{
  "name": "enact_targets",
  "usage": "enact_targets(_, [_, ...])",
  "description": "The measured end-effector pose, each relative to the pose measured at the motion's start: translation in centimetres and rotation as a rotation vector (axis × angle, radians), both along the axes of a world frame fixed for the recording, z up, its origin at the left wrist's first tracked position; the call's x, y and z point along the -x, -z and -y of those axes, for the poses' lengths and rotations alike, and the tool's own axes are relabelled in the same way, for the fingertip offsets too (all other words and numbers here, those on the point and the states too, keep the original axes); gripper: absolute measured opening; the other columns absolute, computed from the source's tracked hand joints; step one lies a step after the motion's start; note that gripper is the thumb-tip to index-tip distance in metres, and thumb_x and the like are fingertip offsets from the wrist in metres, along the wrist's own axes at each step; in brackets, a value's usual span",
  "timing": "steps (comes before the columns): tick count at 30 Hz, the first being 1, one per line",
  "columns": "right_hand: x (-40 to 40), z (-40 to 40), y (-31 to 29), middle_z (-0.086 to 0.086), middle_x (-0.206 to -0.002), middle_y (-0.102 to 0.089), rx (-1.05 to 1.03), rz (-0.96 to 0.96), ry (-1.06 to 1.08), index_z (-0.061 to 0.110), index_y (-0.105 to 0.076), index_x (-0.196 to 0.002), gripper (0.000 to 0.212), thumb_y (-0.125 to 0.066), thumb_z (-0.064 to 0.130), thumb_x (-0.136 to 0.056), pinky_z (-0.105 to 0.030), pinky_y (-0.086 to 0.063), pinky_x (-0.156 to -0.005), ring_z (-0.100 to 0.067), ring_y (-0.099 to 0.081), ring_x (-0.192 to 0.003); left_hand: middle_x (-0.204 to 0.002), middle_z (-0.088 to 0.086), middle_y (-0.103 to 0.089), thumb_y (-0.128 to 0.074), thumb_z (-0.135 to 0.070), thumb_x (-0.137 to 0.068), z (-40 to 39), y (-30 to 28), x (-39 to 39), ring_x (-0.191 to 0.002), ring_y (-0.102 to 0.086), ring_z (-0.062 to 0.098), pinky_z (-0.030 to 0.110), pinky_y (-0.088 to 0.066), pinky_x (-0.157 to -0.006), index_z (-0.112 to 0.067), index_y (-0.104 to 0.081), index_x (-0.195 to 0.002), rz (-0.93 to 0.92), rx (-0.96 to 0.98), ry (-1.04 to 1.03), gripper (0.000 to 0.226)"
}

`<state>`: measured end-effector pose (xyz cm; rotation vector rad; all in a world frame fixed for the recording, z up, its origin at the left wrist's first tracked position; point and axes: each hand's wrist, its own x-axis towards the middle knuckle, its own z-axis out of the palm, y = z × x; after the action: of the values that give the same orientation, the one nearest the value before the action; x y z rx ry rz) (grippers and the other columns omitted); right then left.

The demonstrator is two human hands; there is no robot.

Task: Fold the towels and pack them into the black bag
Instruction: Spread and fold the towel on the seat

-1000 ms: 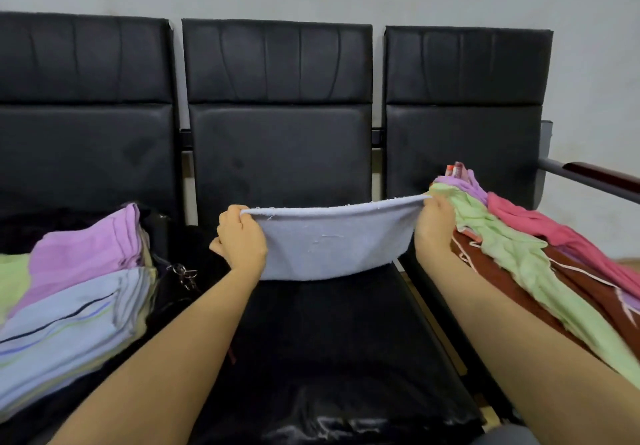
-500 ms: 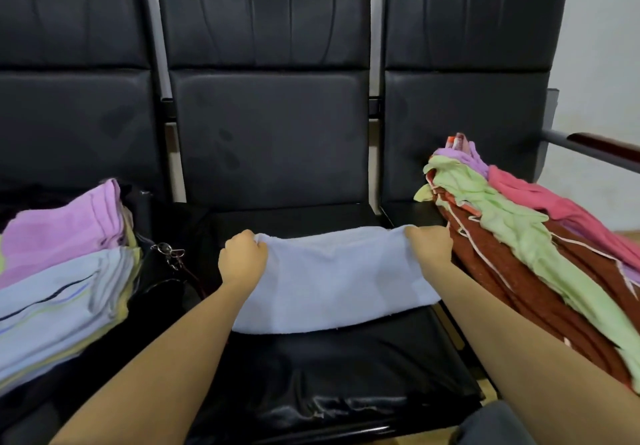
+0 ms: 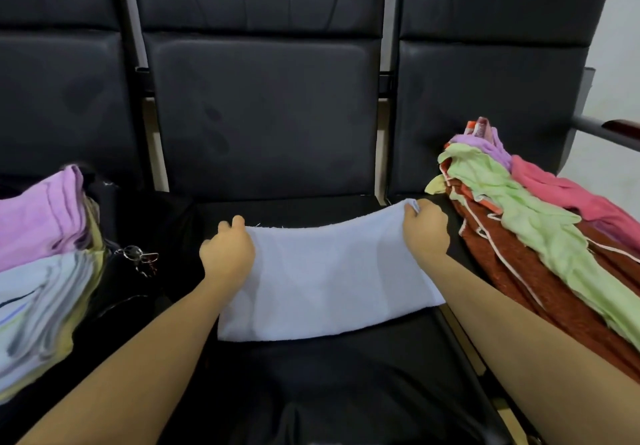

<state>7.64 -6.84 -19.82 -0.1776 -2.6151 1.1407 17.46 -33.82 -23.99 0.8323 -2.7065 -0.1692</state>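
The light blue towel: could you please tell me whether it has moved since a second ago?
Yes. The light blue towel has come down from mid-air in front of the middle backrest onto the middle seat.

Two bare forearms reach in from the lower edge, no sleeve showing anywhere up to the frame's border; the left hand (image 3: 227,257) and right hand (image 3: 425,229) wear no gloves, rings, watch or bracelet; wrists just behind each hand are uncovered.

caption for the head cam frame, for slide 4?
Both hands, left and right, lay a pale blue towel flat on the middle seat.
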Motion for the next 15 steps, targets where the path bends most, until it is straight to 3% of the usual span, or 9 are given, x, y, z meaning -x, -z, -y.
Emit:
enact_targets(4, [2.1,0.9,0.7,-0.015,-0.101,-0.061,-0.065,0.031,0.001,0.002,-0.062,-0.104,0.028,-0.041,0.021,-0.101,-0.032,-0.04,-0.069,-0.028,-0.058,-0.088,-0.097,0.009,-0.057,-0.041,-0.009,-0.092,0.4,0.9,1.3,-0.063,-0.045,0.02,0.031,-0.034,-0.061,-0.006,-0.05,-0.108,0.059,0.078,0.032,0.018])
enact_targets(7, [3.1,1.5,1.7,-0.014,-0.1,-0.061,-0.09,0.098,0.002,0.004,-0.062,-0.102,0.026,-0.042,0.02,-0.1,-0.033,-0.041,-0.069,-0.025,-0.056,-0.082,-0.109,0.011,-0.053,-0.044,-0.011,-0.091,0.0,2.1,1.7,-0.088,-0.056,0.025,0.032,-0.04,-0.073,-0.008,-0.048,-0.113,0.163,0.097,0.04,0.023])
enact_targets(10, [3.3,2.0,2.8,-0.014,-0.105,-0.061,-0.142,0.158,-0.014,0.004,-0.061,-0.106,0.023,-0.043,0.018,-0.099,-0.037,-0.045,-0.077,-0.026,-0.057,-0.087,-0.122,0.015,-0.044,-0.045,-0.014,-0.092,-0.5,2.5,1.9,-0.105,-0.052,0.029,0.032,-0.044,-0.083,-0.007,-0.045,-0.119,0.201,0.104,0.011,0.028])
enact_targets(12, [3.0,2.2,3.7,-0.015,-0.12,-0.055,-0.359,0.092,-0.058,0.005,-0.056,-0.118,0.028,-0.046,0.022,-0.098,-0.043,-0.038,-0.095,-0.031,-0.052,-0.109,-0.127,0.019,-0.039,-0.047,-0.013,-0.09,-0.9,2.4,1.8,-0.11,-0.048,0.032,0.031,-0.044,-0.086,-0.004,-0.041,-0.121,0.18,0.085,-0.024,0.033])
enact_targets(15, [1.9,2.9,5.2,-0.017,-0.137,-0.041,-0.579,-0.167,-0.102,0.004,-0.044,-0.133,0.048,-0.06,0.02,-0.09,-0.042,-0.032,-0.101,-0.034,-0.041,-0.122,-0.132,0.024,-0.036,-0.048,-0.012,-0.089,-1.7,2.7,1.3,-0.117,-0.044,0.035,0.034,-0.042,-0.095,0.0,-0.027,-0.134,0.14,-0.012,-0.073,0.051])
